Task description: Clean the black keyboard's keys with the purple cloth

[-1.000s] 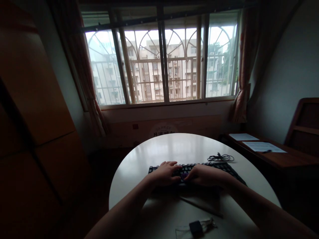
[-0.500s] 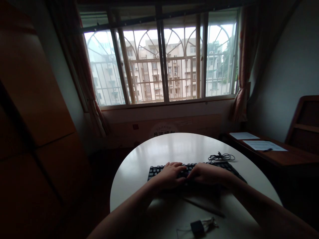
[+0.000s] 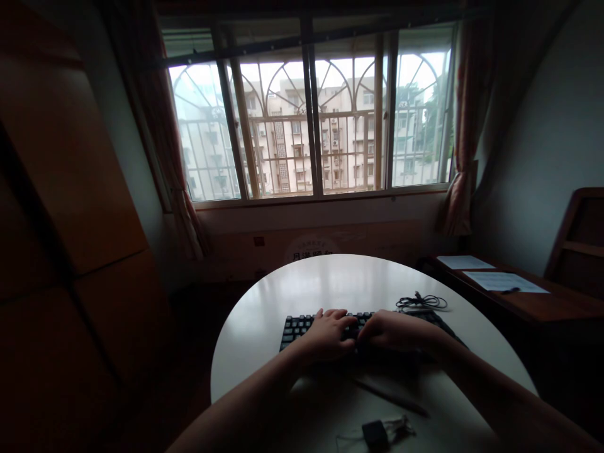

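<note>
Round white desk (image 3: pixel 250 352) bears a black keyboard (image 3: pixel 296 326), its small keys in rows, beneath the left grip (image 3: pixel 330 333), fingers apart, and curled right grip (image 3: pixel 394 329), whose hold I cannot tell.

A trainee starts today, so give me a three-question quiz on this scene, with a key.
1. True or false: the left hand and right hand are both over the keyboard.
2. What lies near the keyboard's far right corner? a) mug b) coiled black cable c) stapler
3. Fill in, from the wearer's view: the sheets of paper lie to the ____ of the round white table.
Key: 1 true; 2 b; 3 right
</note>
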A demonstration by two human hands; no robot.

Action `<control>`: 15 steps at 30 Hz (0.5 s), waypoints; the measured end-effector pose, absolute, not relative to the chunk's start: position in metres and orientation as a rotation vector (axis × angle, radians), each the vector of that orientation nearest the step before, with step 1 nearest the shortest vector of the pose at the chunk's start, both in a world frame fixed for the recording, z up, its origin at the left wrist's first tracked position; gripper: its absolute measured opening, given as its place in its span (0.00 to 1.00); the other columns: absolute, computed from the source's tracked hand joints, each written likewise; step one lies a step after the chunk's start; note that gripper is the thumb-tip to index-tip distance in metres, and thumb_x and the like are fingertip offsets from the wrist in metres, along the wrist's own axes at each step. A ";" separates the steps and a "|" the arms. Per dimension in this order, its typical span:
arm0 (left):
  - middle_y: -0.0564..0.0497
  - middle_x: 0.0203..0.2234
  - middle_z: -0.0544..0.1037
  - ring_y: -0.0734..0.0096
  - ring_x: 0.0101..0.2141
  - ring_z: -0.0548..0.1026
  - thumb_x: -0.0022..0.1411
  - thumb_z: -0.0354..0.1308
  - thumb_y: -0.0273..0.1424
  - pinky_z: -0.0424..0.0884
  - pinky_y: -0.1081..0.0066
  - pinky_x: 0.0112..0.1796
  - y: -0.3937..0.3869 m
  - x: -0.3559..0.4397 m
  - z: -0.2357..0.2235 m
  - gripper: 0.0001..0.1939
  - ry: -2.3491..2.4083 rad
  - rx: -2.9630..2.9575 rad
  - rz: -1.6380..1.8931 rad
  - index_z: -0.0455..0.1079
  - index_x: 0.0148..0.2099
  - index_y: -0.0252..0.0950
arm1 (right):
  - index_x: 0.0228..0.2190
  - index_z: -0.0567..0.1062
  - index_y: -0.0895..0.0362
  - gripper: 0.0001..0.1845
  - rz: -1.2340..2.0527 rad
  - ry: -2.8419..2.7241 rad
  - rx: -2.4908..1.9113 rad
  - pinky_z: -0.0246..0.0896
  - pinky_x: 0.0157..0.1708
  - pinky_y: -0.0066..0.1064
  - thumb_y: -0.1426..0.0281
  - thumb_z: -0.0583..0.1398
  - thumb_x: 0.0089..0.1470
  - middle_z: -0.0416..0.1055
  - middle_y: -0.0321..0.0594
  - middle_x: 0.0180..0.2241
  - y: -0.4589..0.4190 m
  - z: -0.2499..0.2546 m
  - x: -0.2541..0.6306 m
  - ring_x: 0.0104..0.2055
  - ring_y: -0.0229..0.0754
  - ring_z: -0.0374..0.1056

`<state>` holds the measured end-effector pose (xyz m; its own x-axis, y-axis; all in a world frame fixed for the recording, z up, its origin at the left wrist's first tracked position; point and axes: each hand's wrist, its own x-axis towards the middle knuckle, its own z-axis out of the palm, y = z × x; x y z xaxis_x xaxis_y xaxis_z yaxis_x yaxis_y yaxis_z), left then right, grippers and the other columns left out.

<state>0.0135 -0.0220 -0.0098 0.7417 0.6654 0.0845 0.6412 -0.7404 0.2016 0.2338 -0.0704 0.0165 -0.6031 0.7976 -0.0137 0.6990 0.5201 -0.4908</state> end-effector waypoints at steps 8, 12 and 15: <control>0.43 0.63 0.63 0.45 0.62 0.60 0.60 0.58 0.45 0.47 0.40 0.61 -0.022 0.015 -0.011 0.32 1.090 2.759 0.255 0.63 0.65 0.45 | 0.43 0.83 0.53 0.18 0.714 -2.604 -1.296 0.58 0.30 0.25 0.66 0.57 0.55 0.81 0.37 0.32 -0.069 0.020 0.241 0.30 0.40 0.71; 0.43 0.63 0.64 0.45 0.62 0.61 0.60 0.59 0.46 0.50 0.42 0.61 -0.022 0.016 -0.011 0.32 1.089 2.768 0.258 0.63 0.65 0.45 | 0.43 0.83 0.51 0.19 0.695 -2.594 -1.349 0.59 0.31 0.26 0.66 0.57 0.54 0.81 0.37 0.33 -0.071 0.022 0.241 0.30 0.41 0.71; 0.43 0.62 0.65 0.45 0.61 0.61 0.60 0.59 0.46 0.51 0.42 0.61 -0.021 0.016 -0.014 0.32 1.090 2.772 0.263 0.64 0.64 0.45 | 0.43 0.83 0.52 0.19 0.678 -2.593 -1.361 0.58 0.30 0.26 0.66 0.57 0.53 0.81 0.38 0.32 -0.074 0.024 0.237 0.30 0.41 0.71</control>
<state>0.0163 -0.0206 -0.0137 0.7203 0.6853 0.1075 0.6588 -0.7244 0.2031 0.2372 -0.0737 0.0239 -0.5829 0.8079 -0.0867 0.7469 0.4907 -0.4488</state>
